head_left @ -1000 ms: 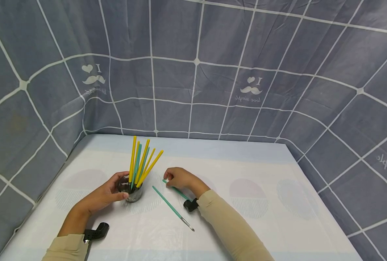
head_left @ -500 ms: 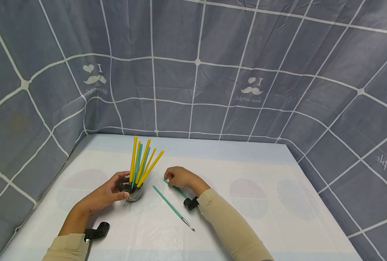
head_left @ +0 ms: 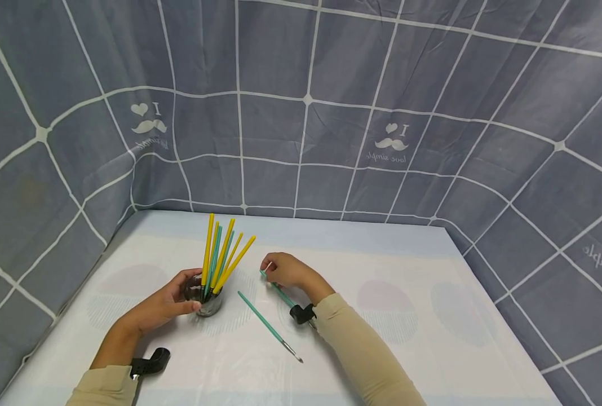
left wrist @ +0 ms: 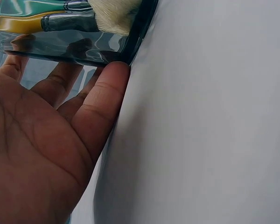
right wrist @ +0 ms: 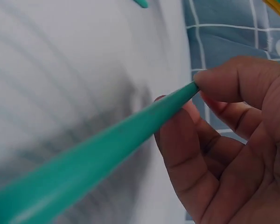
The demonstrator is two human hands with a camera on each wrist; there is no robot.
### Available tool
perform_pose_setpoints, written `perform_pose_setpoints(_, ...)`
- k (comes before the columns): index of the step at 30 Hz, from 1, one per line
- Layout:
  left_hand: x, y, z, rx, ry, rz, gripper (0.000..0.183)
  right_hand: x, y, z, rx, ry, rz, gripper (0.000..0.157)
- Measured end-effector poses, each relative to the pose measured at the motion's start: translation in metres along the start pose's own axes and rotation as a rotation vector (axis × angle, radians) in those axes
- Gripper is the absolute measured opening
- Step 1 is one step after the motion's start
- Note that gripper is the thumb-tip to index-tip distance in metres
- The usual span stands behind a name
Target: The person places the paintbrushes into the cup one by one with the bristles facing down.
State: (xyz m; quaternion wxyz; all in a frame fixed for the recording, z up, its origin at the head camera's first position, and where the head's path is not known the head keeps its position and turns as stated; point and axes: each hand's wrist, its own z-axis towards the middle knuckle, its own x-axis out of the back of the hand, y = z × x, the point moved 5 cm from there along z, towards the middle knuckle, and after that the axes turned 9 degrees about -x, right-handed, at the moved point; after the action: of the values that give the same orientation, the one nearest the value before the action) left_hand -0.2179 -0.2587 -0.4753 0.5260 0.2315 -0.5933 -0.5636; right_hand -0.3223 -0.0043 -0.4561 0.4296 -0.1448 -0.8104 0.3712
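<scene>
My left hand [head_left: 166, 299] grips a clear glass jar [head_left: 210, 306] from its left side, fingers behind and thumb in front. Several yellow and green paintbrushes [head_left: 223, 256] stand in it, bristles down; in the left wrist view pale bristles [left wrist: 115, 15] show through the glass [left wrist: 70, 49]. To the right of the jar, my right hand [head_left: 290, 270] pinches the handle end of a green paintbrush [right wrist: 116, 140] between thumb and fingers. This brush slants back under the wrist, which hides part of it. A second green paintbrush [head_left: 268, 323] lies on the table between the hands, bristles toward me.
The table [head_left: 433, 361] wears a white cloth with faint circle prints. A grey checked curtain [head_left: 275, 129] encloses its back and sides. Black wrist cameras [head_left: 150, 362] sit at both wrists, the right one close over the table.
My right hand has shifted slightly up and to the right, drawing the pinched paintbrush with it. My left hand and the jar stay in place.
</scene>
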Motion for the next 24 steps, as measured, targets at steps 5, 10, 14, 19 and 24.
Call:
perform_pose_setpoints(5,-0.001,-0.001,0.000,-0.005,0.005,-0.006,0.070,0.017,-0.006,-0.008,0.057,0.046,0.042,0.017)
perform_pose_setpoints(10,-0.001,0.000,0.000,-0.003,0.007,-0.002,0.069,0.030,-0.011,-0.018,0.098,0.080,0.107,0.021)
perform_pose_setpoints(14,-0.002,0.001,0.000,0.003,0.007,-0.002,0.070,0.035,-0.014,-0.025,0.116,0.092,0.153,0.021)
perform_pose_setpoints(19,-0.002,0.001,0.000,0.002,0.007,-0.005,0.069,0.041,-0.020,-0.033,0.142,0.115,0.209,0.022)
perform_pose_setpoints(24,-0.002,0.000,0.000,0.012,0.010,-0.001,0.069,0.047,-0.023,-0.036,0.177,0.164,0.252,0.023)
